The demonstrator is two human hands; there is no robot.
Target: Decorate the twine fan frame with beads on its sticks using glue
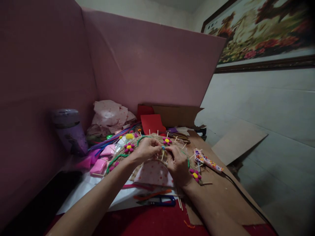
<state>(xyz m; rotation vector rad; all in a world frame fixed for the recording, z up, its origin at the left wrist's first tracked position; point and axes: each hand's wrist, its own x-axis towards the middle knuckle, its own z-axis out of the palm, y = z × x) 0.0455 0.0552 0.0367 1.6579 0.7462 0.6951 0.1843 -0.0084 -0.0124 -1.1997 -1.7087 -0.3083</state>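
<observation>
A round woven jute mat (124, 158) lies on the table, edged with a green pipe cleaner (115, 159) and set with pink and yellow clay flowers (129, 147) and upright toothpicks. My left hand (147, 149) and my right hand (177, 161) meet above its middle. Both pinch a tiny blue piece (162, 147) on a toothpick between their fingertips. A pale dotted cloth dome (153, 172) sits just under my hands. Another flower (195, 174) lies beside my right wrist.
Scissors with blue handles (160, 200) and an orange pipe cleaner (152, 194) lie near the front. Pink clay packets (98, 166), a lidded purple jar (69, 130), crumpled cloth (110, 115), red paper (152, 123) and a cardboard box (177, 115) crowd the back. A pink board (152, 62) walls the table.
</observation>
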